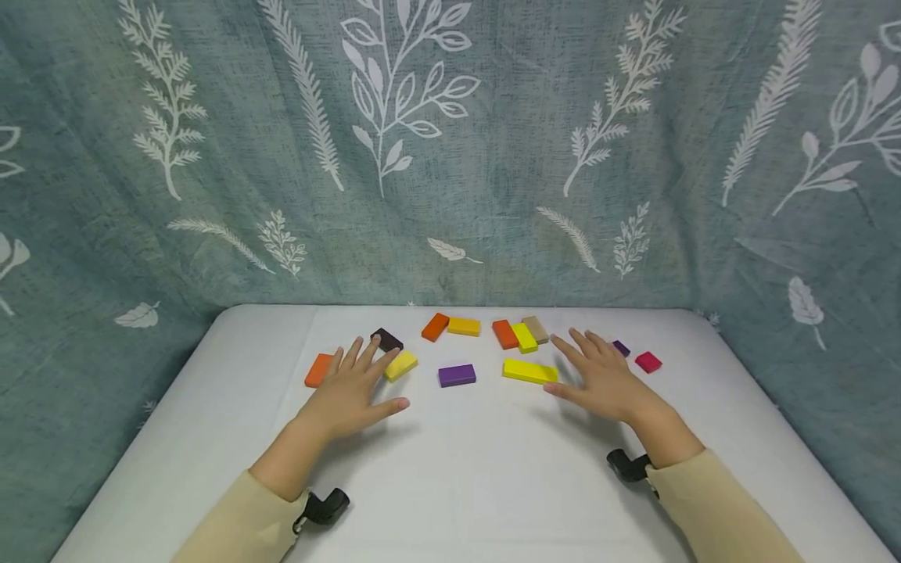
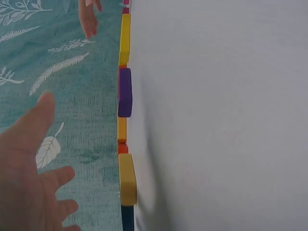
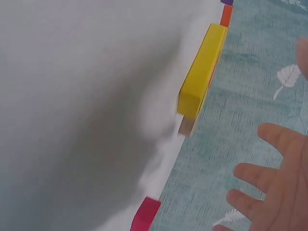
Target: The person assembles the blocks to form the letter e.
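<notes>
My left hand [image 1: 343, 400], fingers spread and holding nothing, hovers over the table's left part. Around its fingertips lie an orange block [image 1: 318, 371], a black block [image 1: 388, 339] and a pale yellow block [image 1: 402, 365]. Fingers also apart, my right hand [image 1: 604, 381] is raised at the right with nothing in it. Nearest its thumb is a long yellow block [image 1: 528, 371]; a small dark purple block [image 1: 621, 349] is partly hidden behind the hand, with a crimson block [image 1: 648, 362] farther right. Between the hands sits a purple block [image 1: 457, 375].
Toward the back of the white table [image 1: 450, 469] lie an orange-red block [image 1: 435, 327] beside an amber block [image 1: 464, 327], then a red-orange block [image 1: 504, 335], a small yellow block [image 1: 524, 338] and a tan block [image 1: 536, 329]. A leaf-patterned green curtain [image 1: 507, 234] hangs behind.
</notes>
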Motion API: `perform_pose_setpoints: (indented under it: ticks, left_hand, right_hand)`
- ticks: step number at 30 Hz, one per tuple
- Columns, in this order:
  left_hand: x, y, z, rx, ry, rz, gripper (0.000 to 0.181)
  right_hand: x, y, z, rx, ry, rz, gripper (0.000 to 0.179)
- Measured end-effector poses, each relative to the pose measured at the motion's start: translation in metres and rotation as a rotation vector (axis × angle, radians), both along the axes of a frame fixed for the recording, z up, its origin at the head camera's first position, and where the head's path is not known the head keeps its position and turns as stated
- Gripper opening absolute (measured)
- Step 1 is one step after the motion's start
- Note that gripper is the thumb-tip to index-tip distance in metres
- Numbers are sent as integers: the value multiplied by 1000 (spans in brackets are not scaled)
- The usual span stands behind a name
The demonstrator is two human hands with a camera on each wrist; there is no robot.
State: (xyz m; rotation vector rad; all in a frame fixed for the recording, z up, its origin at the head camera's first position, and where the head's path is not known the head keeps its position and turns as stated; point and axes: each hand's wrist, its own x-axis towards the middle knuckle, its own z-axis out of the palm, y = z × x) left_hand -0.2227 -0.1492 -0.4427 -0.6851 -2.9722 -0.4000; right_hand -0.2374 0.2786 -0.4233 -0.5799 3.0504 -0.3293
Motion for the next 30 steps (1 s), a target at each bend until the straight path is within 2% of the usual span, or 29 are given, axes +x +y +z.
perform_pose_setpoints:
  ticks: [11,17,23,27,30]
  left_hand:
    - [-23,36,-5,35,-36,-102,86]
    - [-35,52,-11,59,-54,-119,80]
    - [-42,70,-10,170,-83,-148,63]
    - [-46,80,-8,234,-115,-164,54]
    - [-49,85,-9,256,-131,-150,49]
  right_hand:
    - [-13,-18,-2,-46,-34,29,88]
    - [-23,-24,-6,-96,-47,64,66]
    - [-34,-28,-6,-120,-111,68,55]
    - [-40,-30,-7,-184,-155,76,51]
    - [-44,-31,-9,-235,-185,83,48]
